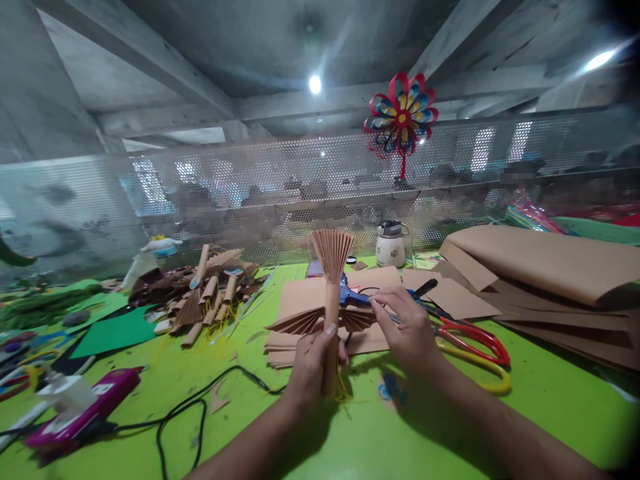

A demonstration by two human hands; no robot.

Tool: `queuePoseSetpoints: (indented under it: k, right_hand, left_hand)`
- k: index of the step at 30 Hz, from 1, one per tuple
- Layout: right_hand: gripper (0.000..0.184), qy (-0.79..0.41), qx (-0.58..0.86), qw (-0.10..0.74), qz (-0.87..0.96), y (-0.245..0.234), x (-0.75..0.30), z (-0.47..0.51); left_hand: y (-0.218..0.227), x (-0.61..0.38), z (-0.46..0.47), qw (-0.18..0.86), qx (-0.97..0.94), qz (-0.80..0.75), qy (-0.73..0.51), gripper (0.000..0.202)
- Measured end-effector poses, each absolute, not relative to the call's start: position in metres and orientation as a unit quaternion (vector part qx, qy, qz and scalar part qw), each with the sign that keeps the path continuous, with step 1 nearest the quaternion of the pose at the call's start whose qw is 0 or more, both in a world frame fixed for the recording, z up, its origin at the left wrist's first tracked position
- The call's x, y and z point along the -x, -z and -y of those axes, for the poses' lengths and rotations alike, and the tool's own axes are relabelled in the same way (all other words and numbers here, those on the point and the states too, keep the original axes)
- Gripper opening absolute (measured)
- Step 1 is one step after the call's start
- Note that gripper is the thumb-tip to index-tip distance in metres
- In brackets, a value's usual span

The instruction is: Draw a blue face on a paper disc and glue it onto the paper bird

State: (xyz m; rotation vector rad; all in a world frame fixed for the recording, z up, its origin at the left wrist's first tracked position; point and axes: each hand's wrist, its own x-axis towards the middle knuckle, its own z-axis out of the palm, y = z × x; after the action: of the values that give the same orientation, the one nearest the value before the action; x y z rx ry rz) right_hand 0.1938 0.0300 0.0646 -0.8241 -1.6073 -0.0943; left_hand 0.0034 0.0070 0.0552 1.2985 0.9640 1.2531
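The lower part of a brown paper tube [331, 303] is clasped by the grip of the left hand [313, 363], with the thumb laid along the front and the fingers curled around the far side. The tube is held upright, near the middle of the view, over the green table [250, 437]. The fingertips of the right hand [413, 330] are drawn close together beside the near end of a blue tool [356, 297], possibly a glue gun; whether that tool is pinched cannot be told.

The piece is judged to be well advanced: the tube is rolled, a pleated fan [333, 252] is seated at its top, and yellow threads [344, 390] are seen at its foot. Pleated side fans [300, 322] are spread to both sides behind the tube, but whether they are fastened is not shown, so some joining may be left to be done.

Both forearms are reached in from the lower edge, the left angled inward and the right brought across with its knuckles raised.

Farther out, red-and-yellow scissors [500, 347] are placed beside the right hand, and flat brown cards [300, 297] are laid behind the tube. On the left, similar tubes [207, 290] are heaped with fans and yellow threads, so other pieces seem to be partly or fully made. On the right, large brown sheets [540, 260] are stacked, apparently unused
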Motion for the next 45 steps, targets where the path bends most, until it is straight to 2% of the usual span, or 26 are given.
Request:
queuePoseSetpoints:
  k: [11,14,19,23,33,45]
  right_hand:
    - [0.023,-0.103,0.407,0.657,0.626,-0.071,-0.191,-0.029]
    - [0.033,-0.152,0.437,0.675,0.575,-0.071,-0.197,-0.034]
    - [0.061,-0.231,0.460,0.694,0.504,-0.073,-0.206,-0.047]
    - [0.071,-0.274,0.466,0.689,0.483,-0.073,-0.204,-0.051]
    - [0.066,-0.288,0.488,0.662,0.491,-0.065,-0.203,-0.049]
    - [0.049,-0.271,0.502,0.624,0.534,-0.059,-0.204,-0.049]
  left_hand:
    - [-0.051,0.001,-0.017,0.565,-0.480,-0.365,-0.563,0.042]
    - [-0.055,0.001,-0.017,0.576,-0.452,-0.354,-0.582,0.038]
    - [-0.059,0.003,-0.017,0.593,-0.428,-0.340,-0.592,0.035]
    - [-0.060,0.002,-0.017,0.601,-0.429,-0.322,-0.593,0.036]
    - [-0.045,0.007,-0.023,0.592,-0.451,-0.315,-0.589,0.039]
    - [-0.032,0.009,-0.032,0.579,-0.473,-0.331,-0.576,0.026]
